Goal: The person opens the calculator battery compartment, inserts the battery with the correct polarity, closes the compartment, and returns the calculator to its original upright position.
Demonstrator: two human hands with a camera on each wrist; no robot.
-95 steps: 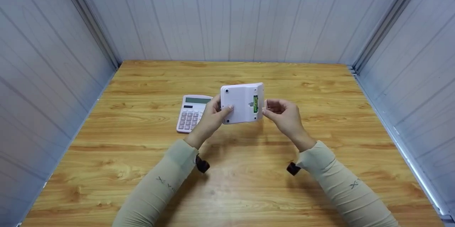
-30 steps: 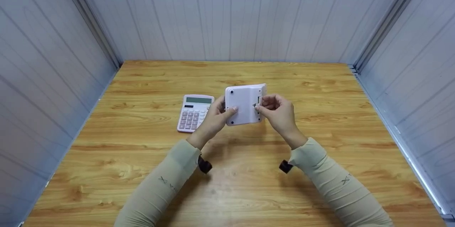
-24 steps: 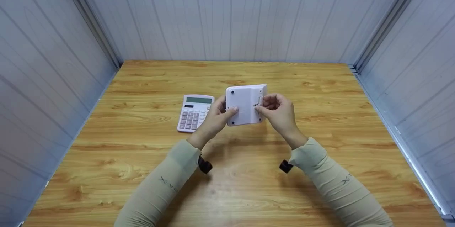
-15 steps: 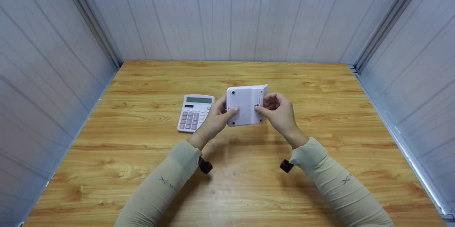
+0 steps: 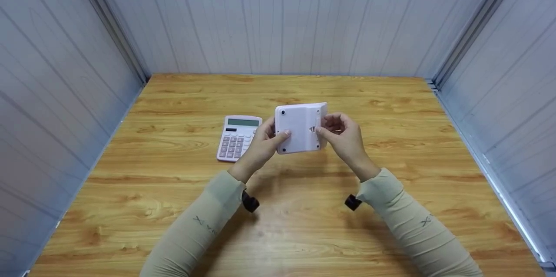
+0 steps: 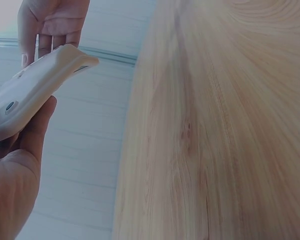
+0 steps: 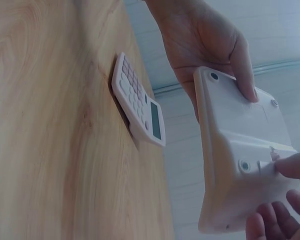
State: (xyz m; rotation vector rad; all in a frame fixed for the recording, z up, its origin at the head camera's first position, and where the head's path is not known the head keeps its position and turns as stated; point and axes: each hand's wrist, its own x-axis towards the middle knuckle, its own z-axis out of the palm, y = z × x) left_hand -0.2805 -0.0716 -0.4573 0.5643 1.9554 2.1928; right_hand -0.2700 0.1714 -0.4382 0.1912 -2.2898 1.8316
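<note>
A pale pink calculator (image 5: 297,127) is held up above the table with its back toward me. My left hand (image 5: 263,142) grips its lower end, thumb flat on the back and fingers behind. At its other end, my right hand (image 5: 345,138) has its thumb on the battery cover (image 5: 317,127) and its fingers curled by the top edge. The cover sits in its slot, and no battery shows. Rubber feet and the thumb at the cover appear on the calculator (image 7: 250,135) in the right wrist view. Its keys and display are hidden.
A second, similar calculator (image 5: 234,140) lies face up on the wooden table (image 5: 173,207), left of the held one and partly behind my left hand. Pale panelled walls (image 5: 278,21) stand at the back and sides. A black wrist camera (image 5: 250,202) hangs below my left sleeve.
Earlier a green battery showed in the open compartment while my right hand held the cover beside it. The cover has since slid in over it. The right thumb has just shifted slightly right.
</note>
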